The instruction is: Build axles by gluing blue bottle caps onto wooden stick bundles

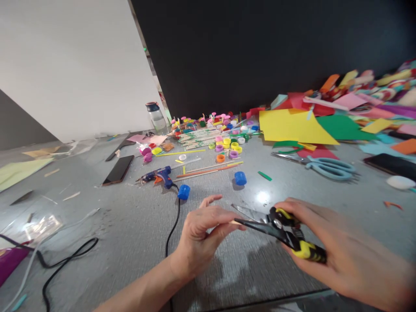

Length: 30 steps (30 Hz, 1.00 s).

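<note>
So, left hand (201, 229) pinches a pale sliver (234, 222) at the pruning snips' (277, 223) lower tip; right hand (338, 249) grips the handles.

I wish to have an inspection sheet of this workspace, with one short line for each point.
Surface: grey tabletop, scattered with small scraps.
Job's things: small pale stick piece by the lower blade tip of a black-and-yellow metal cutter; the blades stand apart.
Clutter: blue plastic glue gun, light-blue-handled metal scissors, large yellow paper sheet, two short blue cylinders.
Hands: left hand pinches the stick piece; right hand, blurred, grips the cutter.
Cables: black cable runs from the glue gun toward the near edge; white cable at left.
Surroundings: white wall at left, black panel behind; other people: nothing seen.
</note>
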Available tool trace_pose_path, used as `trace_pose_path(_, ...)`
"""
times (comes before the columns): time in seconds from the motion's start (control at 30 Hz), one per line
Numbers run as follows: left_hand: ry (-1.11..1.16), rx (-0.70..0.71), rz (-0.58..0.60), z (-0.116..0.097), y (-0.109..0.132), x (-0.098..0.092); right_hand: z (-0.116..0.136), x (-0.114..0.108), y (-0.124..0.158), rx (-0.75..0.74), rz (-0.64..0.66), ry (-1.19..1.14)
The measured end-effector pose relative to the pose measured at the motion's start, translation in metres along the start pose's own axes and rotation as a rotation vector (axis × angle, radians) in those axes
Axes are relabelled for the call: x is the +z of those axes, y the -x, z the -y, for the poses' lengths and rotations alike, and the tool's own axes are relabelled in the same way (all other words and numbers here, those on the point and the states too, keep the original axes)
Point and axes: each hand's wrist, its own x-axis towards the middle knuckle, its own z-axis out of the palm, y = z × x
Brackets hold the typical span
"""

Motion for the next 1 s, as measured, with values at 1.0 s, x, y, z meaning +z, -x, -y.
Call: trace_pose_path(1.0,0.109,-0.074,0.107,-0.0012,0.0009,0.0004,-0.0033,-0.0042,0.0004,-0.028,0.027,-0.031)
